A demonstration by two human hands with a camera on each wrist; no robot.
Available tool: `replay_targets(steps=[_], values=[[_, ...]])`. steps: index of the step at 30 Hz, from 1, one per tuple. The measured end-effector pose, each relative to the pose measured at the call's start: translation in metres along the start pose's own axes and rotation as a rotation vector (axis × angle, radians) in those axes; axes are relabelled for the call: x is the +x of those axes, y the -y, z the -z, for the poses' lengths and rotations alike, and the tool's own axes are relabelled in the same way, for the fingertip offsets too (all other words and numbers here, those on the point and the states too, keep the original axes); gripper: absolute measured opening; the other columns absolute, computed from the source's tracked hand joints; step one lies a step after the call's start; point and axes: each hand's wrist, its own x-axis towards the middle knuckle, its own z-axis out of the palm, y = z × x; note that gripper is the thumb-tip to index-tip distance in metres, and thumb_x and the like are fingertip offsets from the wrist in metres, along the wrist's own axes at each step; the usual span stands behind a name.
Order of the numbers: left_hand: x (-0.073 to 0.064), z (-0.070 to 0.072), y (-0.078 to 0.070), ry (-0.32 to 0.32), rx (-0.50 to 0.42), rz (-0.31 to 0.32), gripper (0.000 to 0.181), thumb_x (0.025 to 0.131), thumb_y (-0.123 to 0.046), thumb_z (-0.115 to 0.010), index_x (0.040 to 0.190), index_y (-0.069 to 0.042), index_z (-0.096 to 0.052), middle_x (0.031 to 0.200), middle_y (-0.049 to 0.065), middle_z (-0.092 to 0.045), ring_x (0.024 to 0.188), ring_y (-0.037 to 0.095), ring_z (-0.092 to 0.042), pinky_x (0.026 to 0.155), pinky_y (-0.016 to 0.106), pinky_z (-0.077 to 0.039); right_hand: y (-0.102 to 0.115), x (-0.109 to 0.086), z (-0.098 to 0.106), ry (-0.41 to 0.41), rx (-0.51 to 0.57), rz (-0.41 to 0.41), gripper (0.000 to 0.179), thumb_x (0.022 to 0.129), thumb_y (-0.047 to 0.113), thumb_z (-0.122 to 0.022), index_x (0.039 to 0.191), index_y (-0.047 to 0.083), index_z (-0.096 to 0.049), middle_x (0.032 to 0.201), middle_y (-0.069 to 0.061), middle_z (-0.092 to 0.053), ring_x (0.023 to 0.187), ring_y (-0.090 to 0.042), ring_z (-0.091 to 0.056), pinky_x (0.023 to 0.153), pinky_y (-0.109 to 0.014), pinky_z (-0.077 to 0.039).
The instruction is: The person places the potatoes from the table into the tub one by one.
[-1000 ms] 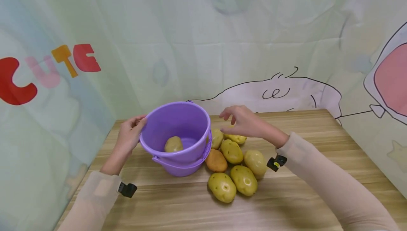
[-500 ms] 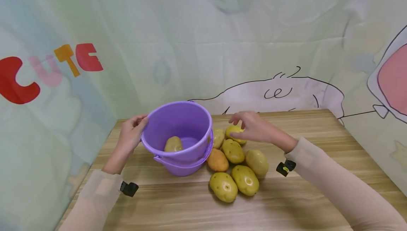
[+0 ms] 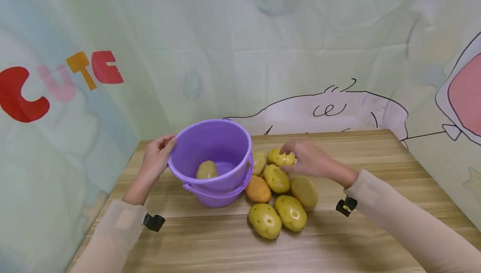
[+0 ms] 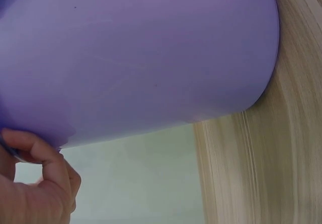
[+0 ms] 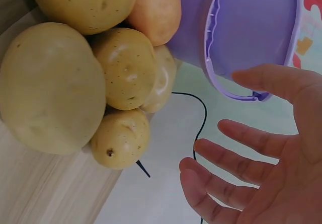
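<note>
A purple bucket [image 3: 225, 187] stands on the table, tilted slightly, with one potato [image 3: 206, 170] visible inside. My left hand [image 3: 155, 160] grips its rim on the left side; in the left wrist view the fingers [image 4: 37, 146] curl at the rim. My right hand [image 3: 310, 160] hovers, fingers spread and slightly bent, over the loose potatoes to the right. Nearest to it are a yellow potato [image 3: 278, 157] at the back and a speckled one [image 3: 276, 179]. The right wrist view shows nothing in the palm [image 5: 274, 189].
Several more potatoes lie close together beside the bucket, including an orange-brown one [image 3: 258, 189], a pale one [image 3: 304, 193] and two at the front, such as the nearest potato [image 3: 264, 221]. The bucket's handle [image 3: 246, 181] hangs down its right side. A printed curtain [image 3: 225, 56] stands behind the table.
My right hand has moved rightward and down, away from the bucket towards the potatoes, uncovering the yellow one at the back. The left hand keeps its hold on the rim.
</note>
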Motion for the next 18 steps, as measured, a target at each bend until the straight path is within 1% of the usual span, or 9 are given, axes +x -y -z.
replay_targets(steps=[5, 7, 11, 13, 18], values=[[0.000, -0.001, -0.001, 0.005, -0.006, 0.013, 0.052, 0.106, -0.030, -0.048, 0.142, 0.008, -0.047, 0.108, 0.017, -0.057, 0.079, 0.005, -0.059, 0.067, 0.020, -0.059, -0.005, -0.004, -0.004, 0.018, -0.014, -0.006, 0.044, 0.085, 0.028, -0.075, 0.115, -0.004, -0.066, 0.106, -0.018, -0.068, 0.094, -0.032, -0.063, 0.075, -0.040, -0.057], [0.000, -0.001, -0.001, 0.006, -0.006, 0.011, 0.052, 0.106, -0.030, -0.048, 0.142, 0.009, -0.047, 0.108, 0.018, -0.057, 0.079, 0.005, -0.060, 0.066, 0.019, -0.059, -0.007, -0.006, -0.006, 0.035, -0.022, -0.018, 0.045, 0.086, 0.027, -0.075, 0.116, -0.004, -0.065, 0.106, -0.019, -0.067, 0.094, -0.031, -0.063, 0.076, -0.042, -0.057], [-0.001, 0.000, -0.001, 0.011, -0.008, 0.002, 0.052, 0.106, -0.029, -0.048, 0.141, 0.009, -0.047, 0.109, 0.019, -0.057, 0.079, 0.005, -0.060, 0.066, 0.020, -0.059, -0.009, -0.010, -0.013, 0.099, -0.021, -0.068, 0.048, 0.086, 0.027, -0.076, 0.121, -0.003, -0.062, 0.109, -0.020, -0.065, 0.097, -0.033, -0.063, 0.077, -0.044, -0.057], [0.000, 0.000, -0.001, 0.013, -0.008, 0.000, 0.052, 0.106, -0.029, -0.047, 0.142, 0.009, -0.046, 0.109, 0.019, -0.057, 0.080, 0.005, -0.060, 0.067, 0.020, -0.059, -0.011, -0.012, -0.016, 0.116, -0.021, -0.076, 0.048, 0.087, 0.026, -0.076, 0.121, -0.004, -0.062, 0.110, -0.021, -0.065, 0.098, -0.035, -0.063, 0.078, -0.044, -0.057], [0.001, 0.000, 0.001, 0.010, -0.002, 0.006, 0.053, 0.106, -0.030, -0.047, 0.142, 0.009, -0.046, 0.111, 0.019, -0.057, 0.080, 0.005, -0.060, 0.067, 0.020, -0.059, -0.015, -0.017, -0.024, 0.124, -0.017, -0.079, 0.047, 0.087, 0.026, -0.077, 0.119, -0.006, -0.062, 0.110, -0.023, -0.064, 0.099, -0.036, -0.063, 0.081, -0.046, -0.058]])
